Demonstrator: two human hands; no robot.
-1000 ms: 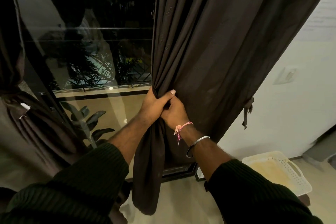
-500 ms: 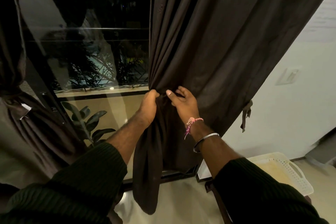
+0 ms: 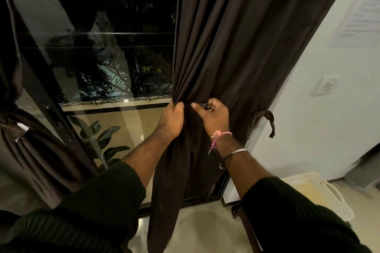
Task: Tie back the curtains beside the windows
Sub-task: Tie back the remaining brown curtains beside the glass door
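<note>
Curtain [image 3: 236,47] bunched – left hand [image 3: 171,122] fingers grip folds, right hand [image 3: 213,117] fingers curled into fabric.

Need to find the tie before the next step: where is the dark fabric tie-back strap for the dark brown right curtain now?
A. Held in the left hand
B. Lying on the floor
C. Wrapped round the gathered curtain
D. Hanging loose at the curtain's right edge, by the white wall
D: the dark fabric tie-back strap dangles at the dark brown right curtain's right edge, while the left hand and the right hand grip only the curtain's folds.
</note>
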